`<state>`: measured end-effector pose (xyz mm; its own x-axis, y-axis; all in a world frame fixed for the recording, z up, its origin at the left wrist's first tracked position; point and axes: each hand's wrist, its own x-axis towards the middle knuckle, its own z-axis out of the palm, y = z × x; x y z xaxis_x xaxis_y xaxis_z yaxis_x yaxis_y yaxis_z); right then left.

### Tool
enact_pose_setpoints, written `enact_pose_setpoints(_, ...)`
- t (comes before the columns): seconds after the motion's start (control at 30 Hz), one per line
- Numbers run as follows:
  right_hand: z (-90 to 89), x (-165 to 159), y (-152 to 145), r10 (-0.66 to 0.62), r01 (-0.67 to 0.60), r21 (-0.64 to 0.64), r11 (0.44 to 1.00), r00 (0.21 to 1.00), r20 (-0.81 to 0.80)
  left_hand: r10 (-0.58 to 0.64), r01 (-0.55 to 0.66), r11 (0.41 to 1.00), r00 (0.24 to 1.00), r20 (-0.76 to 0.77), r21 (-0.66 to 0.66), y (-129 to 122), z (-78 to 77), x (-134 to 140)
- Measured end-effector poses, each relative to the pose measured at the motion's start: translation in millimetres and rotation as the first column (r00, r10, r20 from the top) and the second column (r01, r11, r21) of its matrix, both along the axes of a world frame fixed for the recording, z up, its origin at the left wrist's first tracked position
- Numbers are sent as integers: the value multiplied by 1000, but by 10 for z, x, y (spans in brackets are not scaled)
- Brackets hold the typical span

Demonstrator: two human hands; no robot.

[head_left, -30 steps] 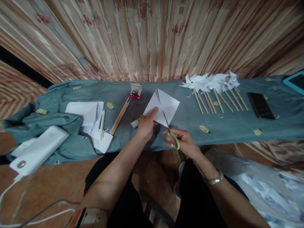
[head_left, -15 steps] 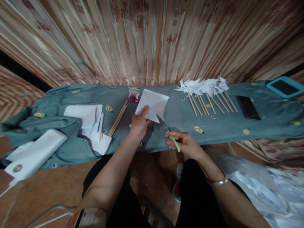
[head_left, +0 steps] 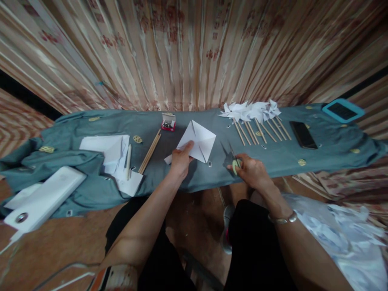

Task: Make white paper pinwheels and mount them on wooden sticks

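Note:
A square white sheet of paper (head_left: 203, 139), with slits running in from its corners, is pinched by my left hand (head_left: 182, 160) above the cloth. To the right, my right hand (head_left: 253, 169) grips a pair of scissors (head_left: 235, 165) with light green handles. The blades point away from me, apart from the paper and low over the cloth. A narrow white strip of paper (head_left: 167, 160) shows beside my left hand. Behind that hand stands an open red box of small metal pins (head_left: 168, 123).
Several paper pinwheels on sticks (head_left: 250, 112) lie at the back right, near a black phone (head_left: 303, 134) and a blue-framed tablet (head_left: 343, 110). Loose sticks (head_left: 150, 153), a white pen (head_left: 129, 161), stacked paper (head_left: 103, 145) and a white power bank (head_left: 48, 198) are on the left.
The scissors have come away from the paper and moved right with my right hand, down toward the cloth. My left hand still holds the paper, now turned slightly.

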<state>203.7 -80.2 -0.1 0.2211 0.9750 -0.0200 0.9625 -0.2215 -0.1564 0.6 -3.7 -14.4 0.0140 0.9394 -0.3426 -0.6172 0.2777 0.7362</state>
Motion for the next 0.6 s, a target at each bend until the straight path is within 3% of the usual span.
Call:
enact_pose_setpoints(0.1, 48, -1, 68, -19, 22, -46, 999, 997, 71, -47, 47, 999, 999, -8, 9, -44, -20, 28)
enact_pose_setpoints(0.3, 166, -23, 233, -66, 65, -19, 998, 997, -29, -97, 97, 995, 995, -9, 11, -63, -51, 50)
enact_pose_setpoints(0.6, 112, 26, 408, -59, 76, -111, 991, 987, 153, -158, 155, 987, 977, -146, -32, -72, -148, 127)
